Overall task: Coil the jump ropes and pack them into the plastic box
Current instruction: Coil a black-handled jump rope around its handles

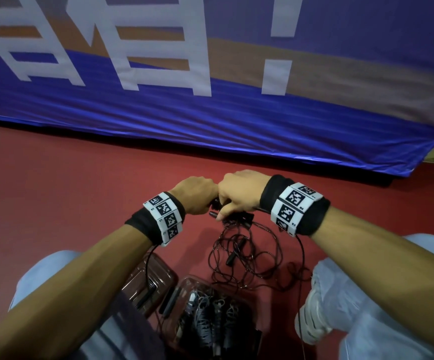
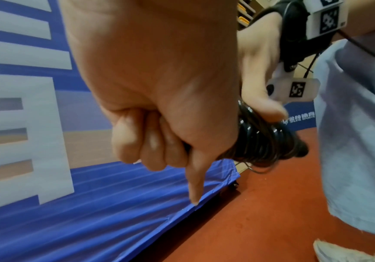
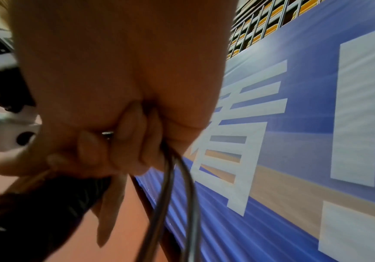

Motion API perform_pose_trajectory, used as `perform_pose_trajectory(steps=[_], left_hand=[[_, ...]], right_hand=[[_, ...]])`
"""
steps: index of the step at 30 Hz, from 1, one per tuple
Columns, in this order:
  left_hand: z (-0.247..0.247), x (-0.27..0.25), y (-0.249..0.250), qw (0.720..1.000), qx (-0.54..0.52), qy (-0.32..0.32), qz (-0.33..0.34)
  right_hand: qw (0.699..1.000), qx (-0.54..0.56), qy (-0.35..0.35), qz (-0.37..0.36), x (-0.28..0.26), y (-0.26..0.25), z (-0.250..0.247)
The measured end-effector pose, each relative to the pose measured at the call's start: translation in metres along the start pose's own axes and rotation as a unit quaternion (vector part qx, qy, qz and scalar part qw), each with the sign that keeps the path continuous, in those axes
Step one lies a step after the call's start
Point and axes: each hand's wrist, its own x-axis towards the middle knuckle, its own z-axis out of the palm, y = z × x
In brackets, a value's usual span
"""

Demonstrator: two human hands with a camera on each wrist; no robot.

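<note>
My left hand (image 1: 197,197) grips the black handles of a jump rope (image 2: 262,141), with cord wound round them in tight turns. In the left wrist view its index finger (image 2: 194,186) points down while the other fingers stay curled. My right hand (image 1: 239,193) meets it from the right and its curled fingers (image 3: 123,141) hold the thin cord (image 3: 182,195) of the same rope. Loose tangled cord (image 1: 249,255) lies on the red floor beneath the hands. The clear plastic box (image 1: 184,280) sits between my knees with coiled ropes inside.
The box lid (image 1: 156,271) lies left of the box. A blue banner (image 1: 210,120) stands just beyond the hands. My knees in light trousers flank the box, with a white shoe (image 1: 312,315) at the right. Wrist-camera cables hang from both arms.
</note>
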Motion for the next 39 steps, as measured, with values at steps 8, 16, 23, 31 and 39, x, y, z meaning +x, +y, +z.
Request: perform_pose_trajectory(steps=[8,16,23,31,39], left_hand=[[-0.014,-0.006,-0.010,0.993,0.018,0.108,0.048],[-0.016,-0.007,-0.013,0.974,0.034,0.214,0.067],[-0.020,-0.012,-0.024,0.909,-0.002,0.399,0.118],[-0.018,-0.020,-0.020,0.853,-0.125,0.496,0.100],[-0.033,-0.022,-0.016,0.733,-0.368,0.560,-0.117]], right_hand=[[0.992,-0.002,0.123,0.008,-0.010,0.011,-0.022],[0.984,0.166,0.038,0.050,-0.014,0.027,-0.024],[0.947,0.319,-0.035,0.030,-0.019,0.034,-0.033],[0.816,0.557,-0.119,-0.101,-0.025,0.031,-0.033],[0.609,0.786,-0.025,-0.099,-0.002,0.011,-0.025]])
